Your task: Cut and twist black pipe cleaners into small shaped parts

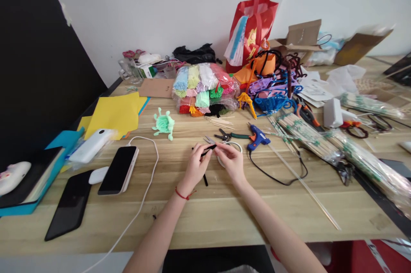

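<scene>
Between my left hand and my right hand, at the middle of the table, a short black fuzzy stem, apparently a pipe cleaner, is pinched at both ends. Fingers of both hands are closed and nearly meet. Under my right hand lie scissors with pale handles, their blades pointing away to the left. Another black piece rests on the wood beside my left hand. Farther back, a mint-green fuzzy figure stands to the left. Dark-handled cutters and a blue glue gun lie to the right.
Bagged coloured fuzzy stems sit at the back, near a red bag. Phones, including one with a white cable, occupy the left. Wrapped stick bundles and the glue gun's black cord spread across the right.
</scene>
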Action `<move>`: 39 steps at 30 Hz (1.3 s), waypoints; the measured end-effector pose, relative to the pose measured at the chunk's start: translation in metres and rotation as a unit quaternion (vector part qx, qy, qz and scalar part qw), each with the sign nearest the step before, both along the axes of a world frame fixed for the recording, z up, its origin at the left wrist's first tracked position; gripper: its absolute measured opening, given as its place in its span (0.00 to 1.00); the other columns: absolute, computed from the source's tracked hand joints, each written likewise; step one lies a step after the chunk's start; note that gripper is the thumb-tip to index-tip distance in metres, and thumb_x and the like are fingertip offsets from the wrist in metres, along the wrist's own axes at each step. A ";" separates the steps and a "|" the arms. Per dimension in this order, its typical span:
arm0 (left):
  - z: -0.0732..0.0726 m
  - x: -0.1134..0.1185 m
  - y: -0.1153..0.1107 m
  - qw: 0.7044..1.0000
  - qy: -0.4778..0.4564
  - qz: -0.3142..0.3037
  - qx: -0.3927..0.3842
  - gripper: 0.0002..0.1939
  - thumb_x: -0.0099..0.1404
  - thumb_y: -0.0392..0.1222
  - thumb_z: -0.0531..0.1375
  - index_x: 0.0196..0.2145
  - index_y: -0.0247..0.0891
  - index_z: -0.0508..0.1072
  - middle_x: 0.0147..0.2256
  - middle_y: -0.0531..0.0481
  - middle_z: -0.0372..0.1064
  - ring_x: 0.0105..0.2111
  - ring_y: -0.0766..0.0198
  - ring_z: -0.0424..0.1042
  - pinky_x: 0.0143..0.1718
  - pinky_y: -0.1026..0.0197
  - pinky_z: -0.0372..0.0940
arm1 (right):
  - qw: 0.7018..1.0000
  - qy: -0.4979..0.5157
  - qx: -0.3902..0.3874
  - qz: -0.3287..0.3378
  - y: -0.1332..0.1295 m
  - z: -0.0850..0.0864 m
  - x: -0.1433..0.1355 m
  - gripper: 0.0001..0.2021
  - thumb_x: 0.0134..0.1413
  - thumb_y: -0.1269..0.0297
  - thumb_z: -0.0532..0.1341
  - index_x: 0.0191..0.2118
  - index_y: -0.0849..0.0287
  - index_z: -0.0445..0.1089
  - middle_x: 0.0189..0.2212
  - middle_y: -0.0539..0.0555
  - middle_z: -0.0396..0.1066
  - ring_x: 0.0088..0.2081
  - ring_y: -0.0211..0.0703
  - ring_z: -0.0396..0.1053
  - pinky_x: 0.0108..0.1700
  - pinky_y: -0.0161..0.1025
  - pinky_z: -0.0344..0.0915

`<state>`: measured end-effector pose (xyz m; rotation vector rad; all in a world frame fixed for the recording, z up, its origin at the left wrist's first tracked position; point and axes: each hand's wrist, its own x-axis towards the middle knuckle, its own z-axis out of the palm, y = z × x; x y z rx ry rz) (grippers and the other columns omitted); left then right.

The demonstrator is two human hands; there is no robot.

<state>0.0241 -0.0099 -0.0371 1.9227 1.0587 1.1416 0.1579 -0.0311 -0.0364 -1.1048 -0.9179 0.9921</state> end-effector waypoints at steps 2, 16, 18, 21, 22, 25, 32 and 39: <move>0.001 0.000 -0.001 1.000 0.000 0.003 -0.001 0.12 0.66 0.40 0.53 0.47 0.40 0.68 0.43 0.46 0.66 0.44 0.62 0.68 0.42 0.60 0.68 | 1.000 -0.011 0.006 -0.005 -0.001 0.000 -0.001 0.12 0.43 0.59 0.66 0.37 0.56 0.75 0.36 0.55 0.76 0.38 0.46 0.73 0.44 0.45 0.69; 0.003 0.001 -0.003 0.998 -0.013 0.044 0.030 0.13 0.65 0.40 0.54 0.48 0.40 0.67 0.41 0.45 0.64 0.40 0.64 0.69 0.34 0.64 0.69 | 0.991 -0.115 0.047 -0.042 -0.006 0.000 -0.005 0.11 0.50 0.60 0.61 0.39 0.56 0.75 0.38 0.56 0.75 0.40 0.46 0.71 0.46 0.45 0.67; 0.002 0.002 -0.003 0.999 -0.016 0.040 0.033 0.13 0.66 0.40 0.54 0.48 0.40 0.67 0.41 0.45 0.64 0.40 0.63 0.69 0.35 0.63 0.69 | 0.991 -0.116 0.043 -0.042 -0.005 -0.001 -0.005 0.11 0.50 0.60 0.61 0.39 0.56 0.75 0.38 0.56 0.75 0.41 0.46 0.71 0.46 0.45 0.67; 0.002 0.002 -0.003 0.999 -0.010 0.033 0.031 0.13 0.66 0.40 0.54 0.48 0.40 0.68 0.41 0.45 0.64 0.40 0.63 0.70 0.35 0.64 0.69 | 0.991 -0.117 0.044 -0.042 -0.005 -0.002 -0.005 0.11 0.50 0.60 0.61 0.40 0.56 0.75 0.38 0.56 0.75 0.40 0.46 0.71 0.46 0.44 0.67; 0.001 0.002 -0.003 0.999 -0.007 0.033 0.030 0.13 0.66 0.40 0.54 0.48 0.40 0.68 0.41 0.45 0.65 0.40 0.63 0.70 0.34 0.64 0.69 | 0.991 -0.119 0.046 -0.042 -0.005 -0.002 -0.005 0.11 0.51 0.60 0.61 0.40 0.56 0.74 0.38 0.56 0.75 0.40 0.46 0.71 0.46 0.44 0.67; 0.001 0.001 -0.002 0.999 0.001 0.034 0.033 0.13 0.65 0.39 0.54 0.48 0.40 0.68 0.42 0.45 0.65 0.42 0.62 0.69 0.37 0.63 0.69 | 0.989 -0.134 0.057 -0.040 -0.005 0.000 -0.005 0.11 0.51 0.60 0.61 0.40 0.56 0.74 0.38 0.56 0.74 0.40 0.46 0.71 0.46 0.45 0.67; -0.001 -0.001 0.000 0.998 0.011 0.023 0.049 0.12 0.66 0.38 0.53 0.47 0.41 0.67 0.42 0.46 0.65 0.44 0.62 0.69 0.44 0.59 0.68 | 0.982 -0.173 0.060 -0.041 -0.006 0.002 -0.004 0.11 0.52 0.60 0.59 0.39 0.56 0.75 0.37 0.56 0.75 0.39 0.46 0.71 0.45 0.45 0.67; -0.004 -0.001 0.000 0.996 0.042 0.027 0.077 0.12 0.67 0.36 0.52 0.47 0.41 0.67 0.41 0.46 0.66 0.43 0.62 0.68 0.43 0.58 0.66 | 0.984 -0.161 0.053 -0.045 -0.007 0.002 -0.004 0.10 0.52 0.60 0.60 0.38 0.55 0.75 0.37 0.56 0.75 0.39 0.47 0.72 0.44 0.45 0.68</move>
